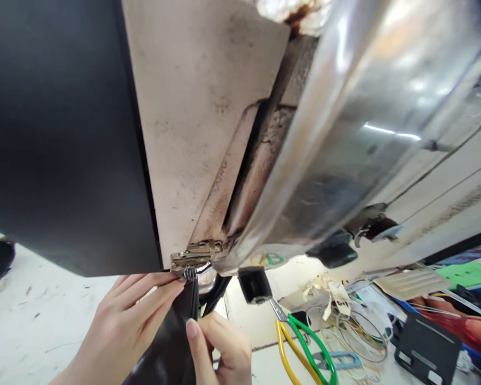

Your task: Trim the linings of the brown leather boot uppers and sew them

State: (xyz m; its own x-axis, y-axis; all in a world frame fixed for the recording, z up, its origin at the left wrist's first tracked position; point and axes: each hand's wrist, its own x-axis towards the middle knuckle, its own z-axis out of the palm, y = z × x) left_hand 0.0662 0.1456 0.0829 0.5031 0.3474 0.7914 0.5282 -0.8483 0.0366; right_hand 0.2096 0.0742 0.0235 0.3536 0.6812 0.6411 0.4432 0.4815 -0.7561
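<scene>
A strip of shiny black leather-like material (172, 337) runs up to the metal presser foot (196, 256) of what looks like a sewing machine (208, 123). My left hand (124, 315) lies on the material's left side. Its fingers stretch out flat, with the tips close to the foot. Lower down, my right hand (224, 345) pinches the material's right edge between thumb and bent fingers. The needle cannot be made out.
The machine's head and a dark panel (64, 139) fill the space above my hands. To the right lie scissors with green and yellow handles (304, 347), a blue thread snipper (339, 360), tangled cords (361, 331) and a black plastic piece (427, 345).
</scene>
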